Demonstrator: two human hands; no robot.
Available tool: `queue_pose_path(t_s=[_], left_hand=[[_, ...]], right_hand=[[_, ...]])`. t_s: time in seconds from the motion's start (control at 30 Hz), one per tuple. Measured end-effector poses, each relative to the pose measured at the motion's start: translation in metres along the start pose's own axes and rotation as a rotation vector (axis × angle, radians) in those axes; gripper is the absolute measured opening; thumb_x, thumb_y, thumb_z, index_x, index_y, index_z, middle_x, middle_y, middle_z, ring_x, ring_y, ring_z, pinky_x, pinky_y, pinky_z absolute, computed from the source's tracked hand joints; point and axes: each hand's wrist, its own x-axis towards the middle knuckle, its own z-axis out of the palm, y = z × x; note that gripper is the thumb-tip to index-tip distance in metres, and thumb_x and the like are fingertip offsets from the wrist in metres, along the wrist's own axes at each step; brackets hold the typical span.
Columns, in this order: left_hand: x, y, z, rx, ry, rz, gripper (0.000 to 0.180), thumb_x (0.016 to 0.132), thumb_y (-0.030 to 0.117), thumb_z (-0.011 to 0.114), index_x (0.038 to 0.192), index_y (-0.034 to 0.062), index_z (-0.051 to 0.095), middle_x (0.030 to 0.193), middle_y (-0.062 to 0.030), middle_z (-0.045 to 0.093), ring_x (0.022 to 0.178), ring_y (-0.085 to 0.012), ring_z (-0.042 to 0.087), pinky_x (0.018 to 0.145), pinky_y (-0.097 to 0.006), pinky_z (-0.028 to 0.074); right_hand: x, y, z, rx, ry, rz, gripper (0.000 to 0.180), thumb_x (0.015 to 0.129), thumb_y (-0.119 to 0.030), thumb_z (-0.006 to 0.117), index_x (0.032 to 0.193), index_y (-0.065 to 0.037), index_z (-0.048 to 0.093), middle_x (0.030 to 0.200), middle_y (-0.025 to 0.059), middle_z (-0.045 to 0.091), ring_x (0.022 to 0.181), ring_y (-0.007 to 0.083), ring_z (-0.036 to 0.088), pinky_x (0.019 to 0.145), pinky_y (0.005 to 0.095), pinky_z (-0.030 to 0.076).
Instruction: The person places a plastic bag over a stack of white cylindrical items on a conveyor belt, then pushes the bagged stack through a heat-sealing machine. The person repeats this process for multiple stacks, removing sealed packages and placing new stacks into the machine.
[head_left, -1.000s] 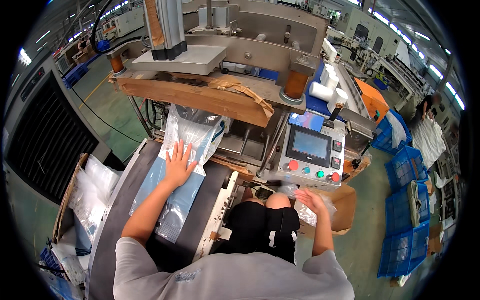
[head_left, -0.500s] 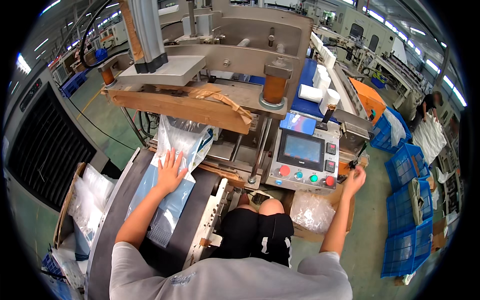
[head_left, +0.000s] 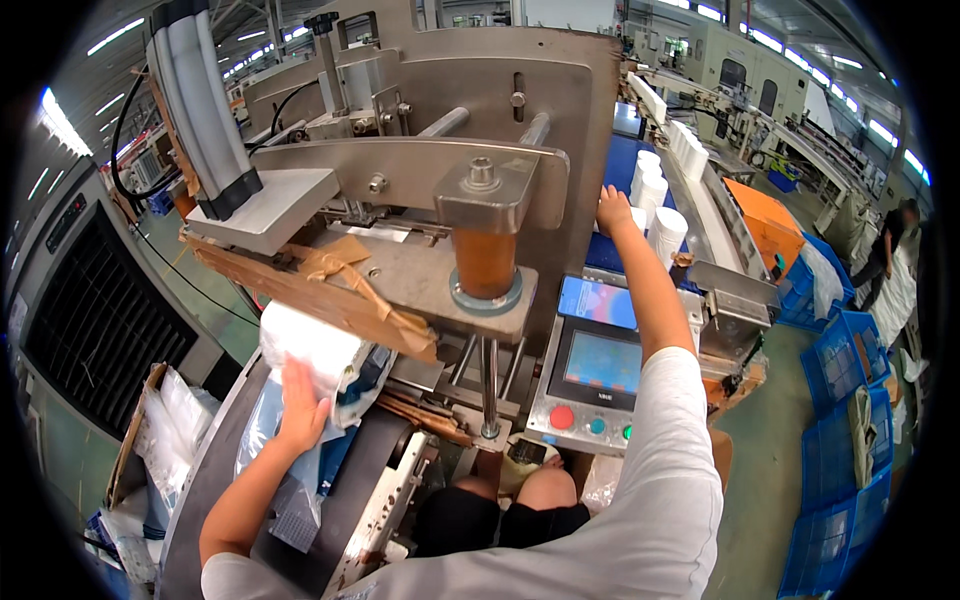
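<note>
My left hand (head_left: 300, 405) lies flat, fingers stretched out and a little blurred, against a white glossy bundle (head_left: 312, 345) in a clear plastic bag. The bundle sits at the press opening, on the left. Blue printed bag film (head_left: 262, 425) trails from it over the dark belt (head_left: 350, 515). My right arm reaches forward past the control panel. My right hand (head_left: 613, 212) is over the blue conveyor, right beside the white rolls (head_left: 667, 236); its fingertips are too small to show whether it grips one.
A wooden-edged press head (head_left: 300, 290) with a metal post hangs above the bundle. The control panel (head_left: 552, 405) has a screen, coloured buttons and a phone (head_left: 598, 302) on top. Blue crates (head_left: 835, 450) stack at right; a box of plastic film (head_left: 180, 405) stands left. A person (head_left: 885, 240) stands far right.
My right hand has moved from beside the control panel forward to the white rolls. My left hand stays at the bag, where a white bundle now shows. The whole view has shifted.
</note>
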Motion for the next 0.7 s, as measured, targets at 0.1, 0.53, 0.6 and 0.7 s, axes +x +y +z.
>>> queue_pose_path(t_s=[0.1,0.53,0.6,0.7], left_hand=[[-0.012,0.011,-0.012,-0.370,0.464,-0.048,0.068,0.092,0.040,0.037,0.142,0.0011,0.013,0.148,-0.0244,0.009,0.137,-0.0417,0.007,0.110,-0.047,0.004],[0.029,0.075,-0.144,0.074,-0.417,-0.284,0.059,0.086,0.047,0.040,0.138,0.0191,0.038,0.152,-0.0123,0.009,0.139,-0.0333,0.004,0.109,-0.051,-0.001],[0.022,0.070,-0.145,0.065,-0.400,-0.268,0.061,0.085,0.050,0.040,0.137,0.0194,0.040,0.151,-0.0130,0.009,0.139,-0.0344,0.005,0.108,-0.053,-0.001],[-0.021,0.064,-0.159,0.049,-0.366,-0.262,0.062,0.083,0.052,0.040,0.136,0.0200,0.041,0.151,-0.0147,0.011,0.139,-0.0360,0.006,0.107,-0.055,-0.001]], right_hand=[[0.024,-0.014,0.022,0.022,-0.178,0.045,0.039,0.086,-0.021,0.053,0.124,-0.027,0.053,0.145,0.0134,0.030,0.127,0.0296,0.036,0.094,0.0380,0.035],[0.023,0.083,-0.018,0.505,-0.147,0.292,0.065,0.059,-0.039,0.075,0.113,-0.011,0.051,0.113,0.0138,0.058,0.107,0.0314,0.055,0.089,0.0420,0.045],[0.016,0.117,-0.001,0.685,-0.116,0.324,0.062,0.059,-0.040,0.072,0.109,-0.010,0.053,0.110,0.0141,0.061,0.105,0.0308,0.057,0.087,0.0378,0.046],[0.011,0.141,0.018,0.783,-0.087,0.328,0.060,0.057,-0.037,0.072,0.105,-0.005,0.054,0.102,0.0185,0.062,0.096,0.0312,0.060,0.084,0.0356,0.047]])
